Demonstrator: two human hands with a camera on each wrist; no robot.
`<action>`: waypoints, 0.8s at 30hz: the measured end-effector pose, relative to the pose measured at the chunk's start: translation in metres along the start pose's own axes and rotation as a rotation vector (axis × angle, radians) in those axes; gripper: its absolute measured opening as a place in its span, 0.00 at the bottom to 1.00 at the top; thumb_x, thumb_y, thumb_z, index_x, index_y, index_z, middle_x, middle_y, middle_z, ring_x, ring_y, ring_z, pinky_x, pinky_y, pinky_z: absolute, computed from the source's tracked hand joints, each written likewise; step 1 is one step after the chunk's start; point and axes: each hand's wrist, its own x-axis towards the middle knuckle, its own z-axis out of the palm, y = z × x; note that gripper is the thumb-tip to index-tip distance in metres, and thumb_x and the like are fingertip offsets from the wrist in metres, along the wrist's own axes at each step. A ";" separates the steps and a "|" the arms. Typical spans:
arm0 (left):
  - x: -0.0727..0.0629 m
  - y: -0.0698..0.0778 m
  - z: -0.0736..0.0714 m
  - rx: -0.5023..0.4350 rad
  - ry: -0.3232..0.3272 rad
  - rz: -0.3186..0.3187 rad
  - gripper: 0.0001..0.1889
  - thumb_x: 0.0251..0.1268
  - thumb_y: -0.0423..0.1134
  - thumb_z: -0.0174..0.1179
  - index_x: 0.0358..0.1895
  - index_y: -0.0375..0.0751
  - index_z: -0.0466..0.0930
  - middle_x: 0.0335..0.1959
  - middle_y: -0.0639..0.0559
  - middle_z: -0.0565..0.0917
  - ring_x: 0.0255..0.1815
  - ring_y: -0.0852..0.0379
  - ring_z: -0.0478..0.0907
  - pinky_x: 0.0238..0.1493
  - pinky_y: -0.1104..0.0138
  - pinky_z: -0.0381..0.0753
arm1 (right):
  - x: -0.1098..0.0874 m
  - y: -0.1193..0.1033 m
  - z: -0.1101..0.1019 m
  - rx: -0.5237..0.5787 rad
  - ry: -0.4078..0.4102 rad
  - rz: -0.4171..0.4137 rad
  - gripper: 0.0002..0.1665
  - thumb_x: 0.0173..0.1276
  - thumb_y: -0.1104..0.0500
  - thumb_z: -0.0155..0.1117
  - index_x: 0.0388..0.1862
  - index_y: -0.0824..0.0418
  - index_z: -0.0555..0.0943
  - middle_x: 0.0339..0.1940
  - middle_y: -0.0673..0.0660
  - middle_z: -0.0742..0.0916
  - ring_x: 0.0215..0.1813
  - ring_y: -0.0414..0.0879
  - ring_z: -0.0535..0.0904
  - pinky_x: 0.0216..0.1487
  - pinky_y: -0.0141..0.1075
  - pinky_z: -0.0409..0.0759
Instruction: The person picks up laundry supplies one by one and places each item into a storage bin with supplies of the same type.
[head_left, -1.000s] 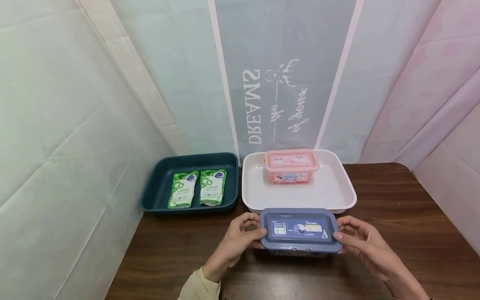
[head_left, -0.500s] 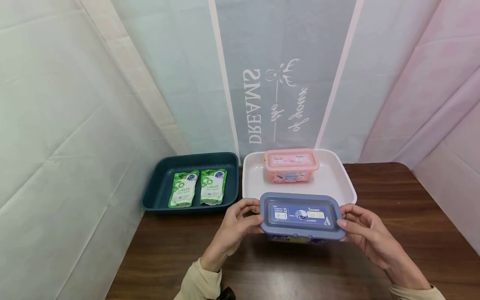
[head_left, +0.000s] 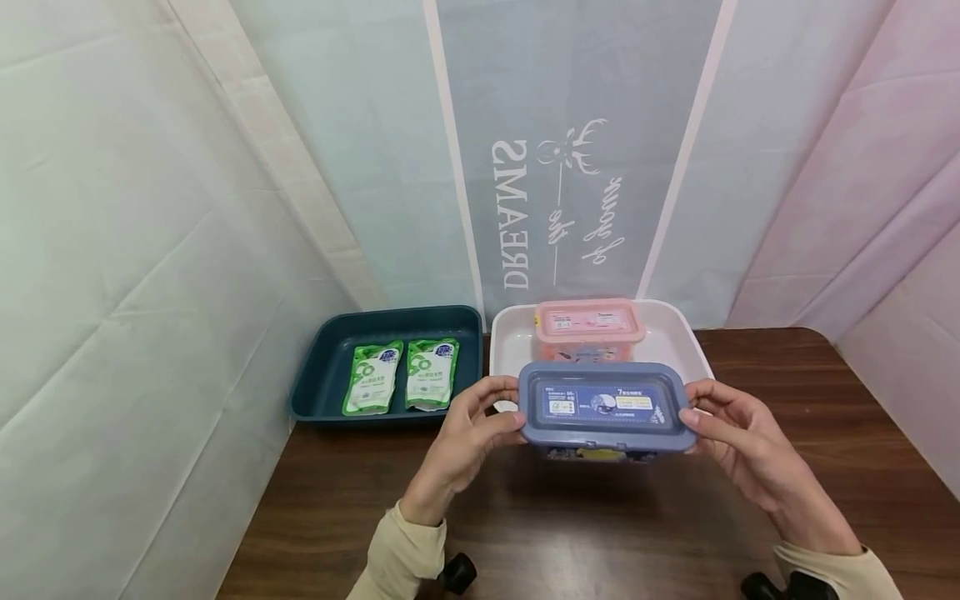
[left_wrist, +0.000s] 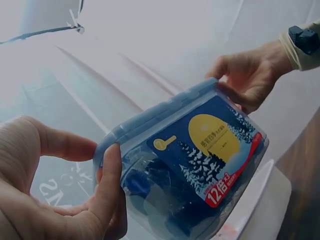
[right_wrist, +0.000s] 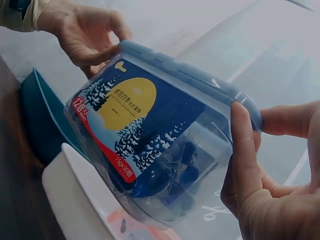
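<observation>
Both hands hold a box of laundry pods [head_left: 606, 408] with a blue-grey lid, up in front of the white tray [head_left: 678, 346]. My left hand [head_left: 468, 442] grips the lid's left end between thumb and fingers; my right hand [head_left: 750, 454] grips the right end. The wrist views show its clear wall, blue pods inside and a label with a yellow circle and snowy trees [left_wrist: 205, 150]. In the head view the box overlaps the tray's front edge. A similar pink box [head_left: 588, 325] stands in the tray behind it, its lower front partly hidden.
A dark green tray [head_left: 311, 375] stands left of the white one. Two green-and-white pouches, a left pouch [head_left: 372, 379] and a right pouch [head_left: 432, 373], lie in it. Behind the wooden table [head_left: 352, 500] hangs a printed curtain [head_left: 577, 75]; pale cloth flanks both sides.
Both hands have raised the blue-lidded box and moved it forward, from before the white tray to over its front edge. The pink box and the pouches have stayed put.
</observation>
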 end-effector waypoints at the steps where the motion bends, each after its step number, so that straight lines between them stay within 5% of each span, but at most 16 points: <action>1: 0.001 0.001 0.000 -0.004 0.003 0.001 0.28 0.70 0.31 0.64 0.69 0.23 0.68 0.54 0.42 0.76 0.40 0.58 0.84 0.45 0.66 0.91 | 0.002 -0.001 0.001 -0.010 0.007 -0.004 0.21 0.80 0.80 0.41 0.57 0.67 0.79 0.45 0.56 0.88 0.41 0.44 0.92 0.40 0.35 0.91; 24: 0.032 0.017 0.001 -0.127 0.004 0.088 0.31 0.71 0.25 0.59 0.75 0.22 0.65 0.59 0.41 0.75 0.45 0.59 0.86 0.51 0.66 0.90 | 0.033 -0.022 0.005 -0.082 0.178 -0.159 0.20 0.79 0.80 0.47 0.58 0.71 0.83 0.43 0.56 0.88 0.40 0.43 0.87 0.39 0.32 0.89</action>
